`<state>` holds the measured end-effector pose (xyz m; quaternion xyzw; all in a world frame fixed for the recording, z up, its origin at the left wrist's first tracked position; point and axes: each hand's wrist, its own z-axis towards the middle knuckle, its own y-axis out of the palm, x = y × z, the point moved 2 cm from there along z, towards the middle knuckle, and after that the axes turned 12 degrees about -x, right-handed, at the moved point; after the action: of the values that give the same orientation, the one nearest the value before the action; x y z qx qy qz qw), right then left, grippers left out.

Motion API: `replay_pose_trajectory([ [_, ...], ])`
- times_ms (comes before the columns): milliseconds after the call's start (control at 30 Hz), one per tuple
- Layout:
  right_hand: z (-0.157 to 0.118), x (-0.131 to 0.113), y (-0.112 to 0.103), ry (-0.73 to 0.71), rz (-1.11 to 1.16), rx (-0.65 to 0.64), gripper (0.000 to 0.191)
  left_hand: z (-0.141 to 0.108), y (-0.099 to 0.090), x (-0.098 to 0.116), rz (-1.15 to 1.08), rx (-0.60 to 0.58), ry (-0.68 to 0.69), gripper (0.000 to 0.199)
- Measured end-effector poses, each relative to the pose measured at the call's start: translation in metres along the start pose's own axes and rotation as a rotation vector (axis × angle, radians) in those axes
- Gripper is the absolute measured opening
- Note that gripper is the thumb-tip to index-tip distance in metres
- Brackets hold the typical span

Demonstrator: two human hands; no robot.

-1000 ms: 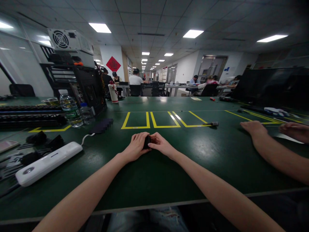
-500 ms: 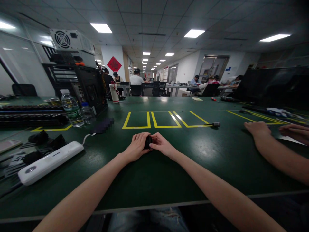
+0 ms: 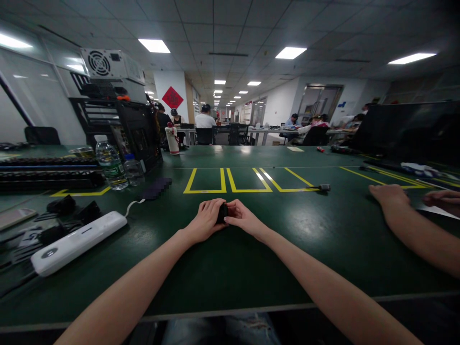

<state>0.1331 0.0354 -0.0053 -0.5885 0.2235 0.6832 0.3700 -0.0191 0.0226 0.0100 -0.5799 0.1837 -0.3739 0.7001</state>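
A small black object (image 3: 222, 214), its kind not clear, is held between my two hands just above or on the green table (image 3: 237, 268). My left hand (image 3: 207, 218) is wrapped around its left side, with the fingers over the top. From the right, my right hand (image 3: 245, 218) pinches it between thumb and fingers. Most of the object is hidden by the fingers. Beyond the hands, yellow tape outlines (image 3: 247, 190) mark the tabletop, and a dark cylindrical tool with a metallic end (image 3: 324, 188) lies at their right corner.
To the left lie a white power strip (image 3: 81, 243), black adapters (image 3: 61, 205) and a water bottle (image 3: 110, 163). Behind them stands an open computer case (image 3: 138, 129). A co-worker's hand (image 3: 390, 195) rests on the table at right, near a dark monitor (image 3: 413, 129).
The view has shifted slightly, so everything sits a little further right and lower. Both my hands keep their hold on the black object, with slight finger movement at most.
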Motion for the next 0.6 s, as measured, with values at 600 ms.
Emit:
replay_pose_trajectory([
  [600,0.0003,0.0007,0.0016,-0.005,-0.011,0.051,0.024,0.0024,0.0082,-0.0047,0.005,0.043,-0.004,0.055],
])
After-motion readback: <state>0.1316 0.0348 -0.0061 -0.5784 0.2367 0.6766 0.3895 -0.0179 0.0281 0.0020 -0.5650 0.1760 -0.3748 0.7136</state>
